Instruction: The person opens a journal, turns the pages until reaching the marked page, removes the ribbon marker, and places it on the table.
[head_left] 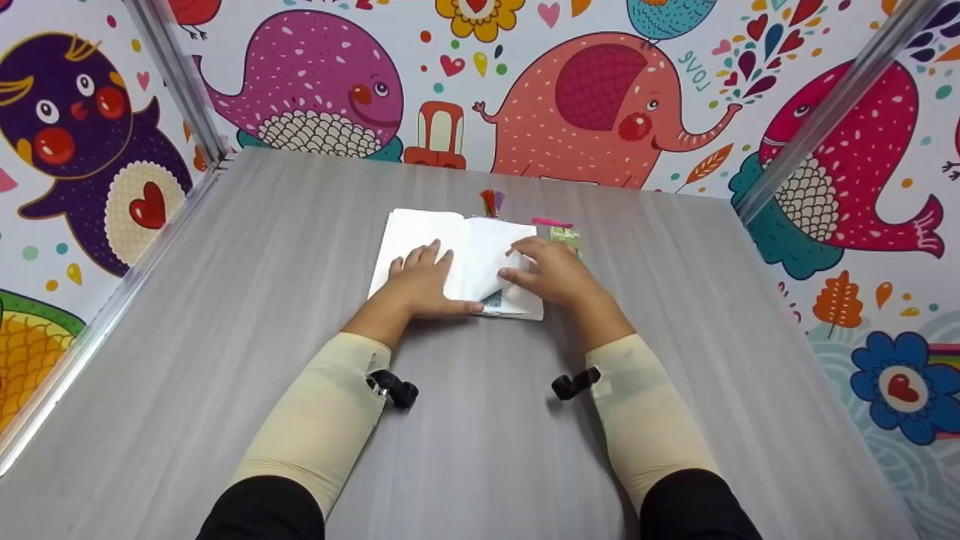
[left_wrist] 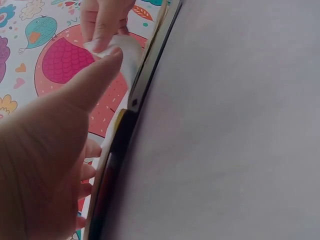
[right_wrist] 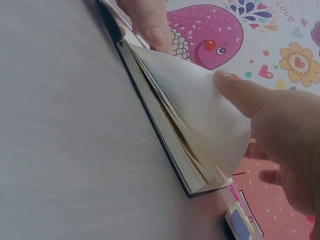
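An open book [head_left: 424, 225] with a dark cover edge lies on the table, its left page blank. My left hand [head_left: 424, 289] rests spread on that page, thumb reaching across the bottom near the spine. On the other side my right hand [head_left: 559, 274] pinches the outer edge of a white page [right_wrist: 195, 95], thumb on top. This page bows up from the right-hand stack of leaves [right_wrist: 165, 120]. Under its lower corner shows a patch of dark print [head_left: 493, 299]. In the left wrist view, my left thumb [left_wrist: 95, 77] stretches along the book's lower edge.
A multicoloured tassel [head_left: 492, 202] sticks out past the book's top edge. Right of it lie a pink strip [head_left: 553, 222] and a small green tag [head_left: 566, 238]. The grey wood-grain table [head_left: 480, 450] meets cartoon-printed walls [head_left: 450, 75] at the back and sides.
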